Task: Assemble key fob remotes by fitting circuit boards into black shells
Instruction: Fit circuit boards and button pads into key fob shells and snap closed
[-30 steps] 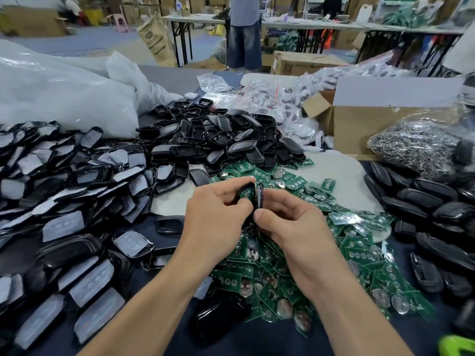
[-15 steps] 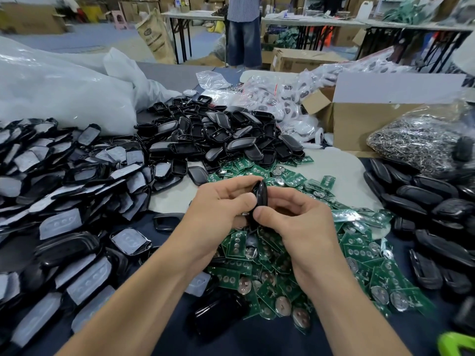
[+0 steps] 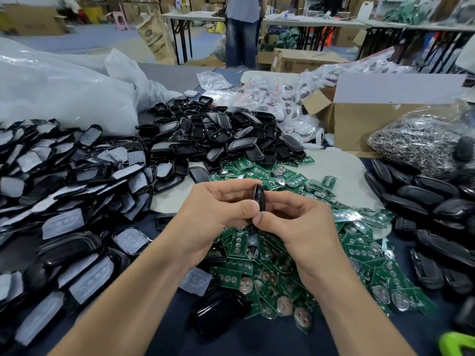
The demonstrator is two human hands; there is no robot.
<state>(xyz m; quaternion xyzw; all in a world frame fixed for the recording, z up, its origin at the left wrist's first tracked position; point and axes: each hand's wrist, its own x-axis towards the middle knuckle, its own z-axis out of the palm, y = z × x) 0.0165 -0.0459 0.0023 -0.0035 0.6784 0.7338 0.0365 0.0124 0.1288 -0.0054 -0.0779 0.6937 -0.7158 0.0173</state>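
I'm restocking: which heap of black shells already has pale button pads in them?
The left heap: its shells show pale grey pads. The middle heap behind the boards is bare black; the right heap shows closed glossy backs.

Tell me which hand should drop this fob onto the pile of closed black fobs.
Right, probably. Both hands pinch the key fob, but the pile of closed fobs lies to the side of the right hand; the left hand would have to cross the right arm.

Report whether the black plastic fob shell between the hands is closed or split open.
Closed, apparently: the black plastic fob shell shows edge-on as one piece, with no green board showing inside it.
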